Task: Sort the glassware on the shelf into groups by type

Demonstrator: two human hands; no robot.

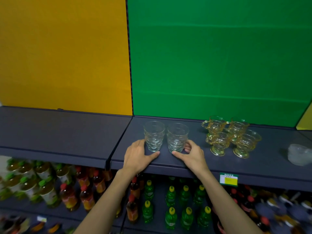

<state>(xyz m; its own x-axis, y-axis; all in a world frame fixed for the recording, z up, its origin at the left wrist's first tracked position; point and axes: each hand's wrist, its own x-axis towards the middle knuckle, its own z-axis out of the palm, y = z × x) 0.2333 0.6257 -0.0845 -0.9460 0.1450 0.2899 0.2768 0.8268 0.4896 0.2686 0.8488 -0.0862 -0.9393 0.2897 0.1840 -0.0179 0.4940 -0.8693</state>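
Across the dark grey shelf (67,132), backed by a yellow panel (64,53) and a green panel (219,56), the sorting looks well along. On the lower shelves, rows of capped drinks bottles (170,206) sit blurred and out of play. Up top at the right stands a cluster of four amber footed glass cups with handles (233,137), packed close together, upright. Further right lies a pale, cloudy stack, perhaps small glass dishes (298,154); too blurred to call.

Now the centre: two clear dimpled glass tumblers (166,136) stand upright, side by side, almost touching, well apart from the amber group. The left hand (140,155) cups the outer side of the left tumbler, thumb laid along the shelf below its base. The right hand (190,153) mirrors it on the right tumbler, fingers curled round the far side, thumb at the base. Each tumbler lies straight ahead of its own hand, long axis vertical, so any nudge goes along the shelf, I'd judge, squaring the pair.
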